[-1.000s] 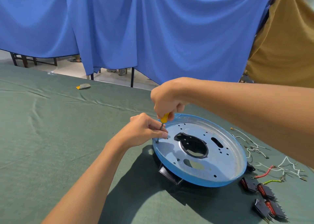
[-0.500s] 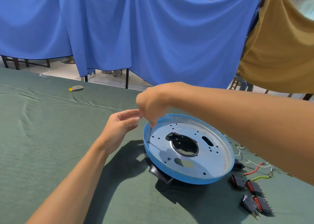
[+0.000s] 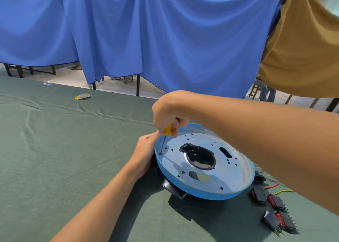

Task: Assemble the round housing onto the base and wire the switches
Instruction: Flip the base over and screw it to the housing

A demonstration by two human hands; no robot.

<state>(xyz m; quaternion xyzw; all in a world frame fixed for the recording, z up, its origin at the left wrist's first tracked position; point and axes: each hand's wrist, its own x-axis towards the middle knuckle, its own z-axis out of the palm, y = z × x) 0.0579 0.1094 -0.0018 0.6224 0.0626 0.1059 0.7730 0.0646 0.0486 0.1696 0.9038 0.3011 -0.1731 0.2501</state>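
Note:
A round blue-rimmed housing (image 3: 229, 177) with a silver perforated plate lies on a black base (image 3: 174, 190) on the green table. My right hand (image 3: 167, 113) grips a yellow-handled screwdriver (image 3: 166, 136), held upright with its tip on a screw at the plate's left edge. Against the housing's left rim rests my left hand (image 3: 145, 154), its fingers wrapped around the outside edge. Several black switches with red rockers (image 3: 275, 208) lie to the right of the housing, next to red and green-yellow wires (image 3: 275, 188).
Green cloth covers the table (image 3: 55, 159). A small yellow and grey object (image 3: 83, 96) lies at the far left. Blue drapes (image 3: 165, 39) and an ochre drape (image 3: 302, 49) hang behind the far edge, with chair and table legs beyond.
My left hand let go of the screwdriver shaft, lifted away, then settled on the housing's left rim. My right hand keeps the screwdriver on the same screw.

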